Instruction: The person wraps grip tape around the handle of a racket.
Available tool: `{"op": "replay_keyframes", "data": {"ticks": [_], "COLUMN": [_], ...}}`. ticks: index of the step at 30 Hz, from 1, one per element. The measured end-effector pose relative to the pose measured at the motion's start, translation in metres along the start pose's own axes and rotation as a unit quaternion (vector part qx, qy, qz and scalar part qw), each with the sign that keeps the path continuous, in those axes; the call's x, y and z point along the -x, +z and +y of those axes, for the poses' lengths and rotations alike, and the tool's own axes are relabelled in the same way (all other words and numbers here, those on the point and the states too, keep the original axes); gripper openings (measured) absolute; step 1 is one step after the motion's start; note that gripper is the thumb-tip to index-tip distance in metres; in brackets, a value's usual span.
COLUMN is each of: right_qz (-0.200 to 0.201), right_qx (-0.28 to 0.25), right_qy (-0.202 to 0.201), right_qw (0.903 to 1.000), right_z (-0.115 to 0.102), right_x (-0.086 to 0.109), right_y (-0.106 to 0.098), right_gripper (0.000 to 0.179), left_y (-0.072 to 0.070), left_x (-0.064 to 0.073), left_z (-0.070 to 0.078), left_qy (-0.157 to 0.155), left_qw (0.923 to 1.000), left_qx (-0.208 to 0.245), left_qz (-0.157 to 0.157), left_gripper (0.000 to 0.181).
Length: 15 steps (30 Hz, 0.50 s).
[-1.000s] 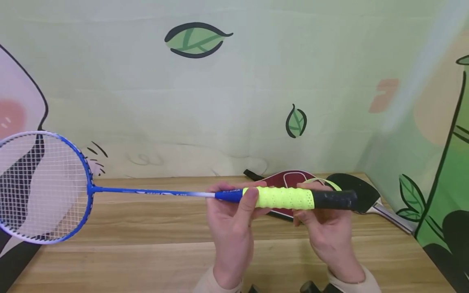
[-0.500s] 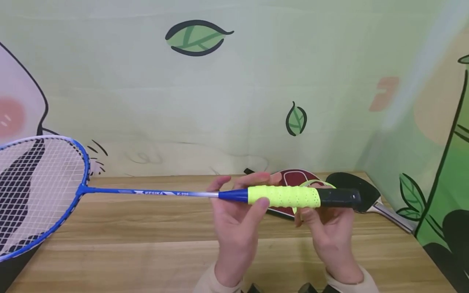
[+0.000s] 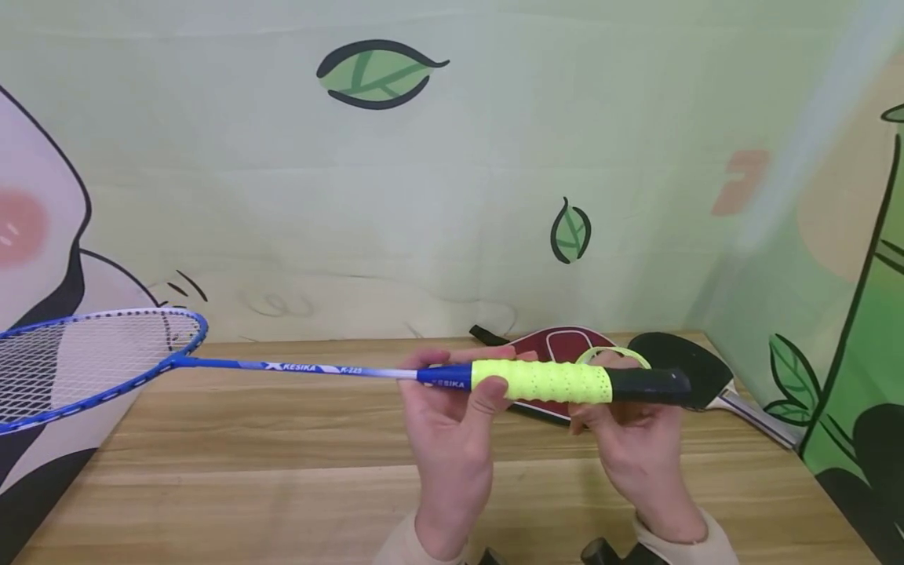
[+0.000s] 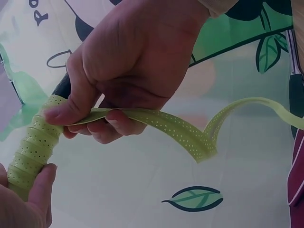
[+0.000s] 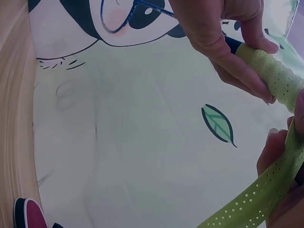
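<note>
Wrapping seems underway: left hand (image 3: 452, 451) grips the racket (image 3: 318, 368), right hand (image 3: 643, 463) pinches the tape (image 4: 175, 128); black end (image 3: 650, 385) likely needs taut turns

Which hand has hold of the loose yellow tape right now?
The right hand, the one by the handle's black end: it pinches the loose tape. The left hand holds the wrapped grip near the blue cone instead.

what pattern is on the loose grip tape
The grip tape is yellow-green with small holes, clearest in the left wrist view.
</note>
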State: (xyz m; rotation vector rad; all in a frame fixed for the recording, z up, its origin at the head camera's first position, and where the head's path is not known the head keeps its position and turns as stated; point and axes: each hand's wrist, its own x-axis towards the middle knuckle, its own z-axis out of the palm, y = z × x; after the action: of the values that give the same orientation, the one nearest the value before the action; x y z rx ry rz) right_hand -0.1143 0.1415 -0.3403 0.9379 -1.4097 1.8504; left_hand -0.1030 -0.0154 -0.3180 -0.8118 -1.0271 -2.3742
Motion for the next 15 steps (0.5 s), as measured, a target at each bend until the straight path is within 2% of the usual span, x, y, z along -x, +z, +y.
{"op": "replay_keyframes", "data": {"ticks": [3, 7, 11, 12, 15], "right_qz": [-0.006, -0.011, -0.008, -0.006, -0.006], "right_qx": [-0.002, 0.004, 0.02, 0.024, 0.027], "right_qy": [-0.017, -0.026, -0.02, -0.015, 0.008], "right_qw": [0.9998, 0.9996, 0.9996, 0.9996, 0.9996], "right_z": [0.0015, 0.0029, 0.0022, 0.0014, -0.0018], "right_x": [-0.0012, -0.0017, -0.0012, -0.0007, 0.0001], "right_y": [-0.0005, -0.0012, -0.0019, -0.002, -0.0022], "right_gripper": [0.015, 0.015, 0.013, 0.015, 0.035], "left_y": [0.0007, 0.0015, 0.0018, 0.0016, 0.0015], "left_x": [0.0002, 0.0002, -0.0004, -0.0006, -0.0003], "left_z": [0.0012, 0.003, 0.004, 0.004, 0.004], "left_qy": [-0.012, -0.032, -0.031, -0.027, -0.034], "left_qw": [0.9999, 0.9994, 0.9993, 0.9994, 0.9986], "left_qx": [0.0, 0.011, 0.006, 0.001, -0.02], "left_qz": [0.003, 0.01, 0.018, 0.019, 0.036], "left_gripper": [0.037, 0.036, 0.036, 0.036, 0.038]}}
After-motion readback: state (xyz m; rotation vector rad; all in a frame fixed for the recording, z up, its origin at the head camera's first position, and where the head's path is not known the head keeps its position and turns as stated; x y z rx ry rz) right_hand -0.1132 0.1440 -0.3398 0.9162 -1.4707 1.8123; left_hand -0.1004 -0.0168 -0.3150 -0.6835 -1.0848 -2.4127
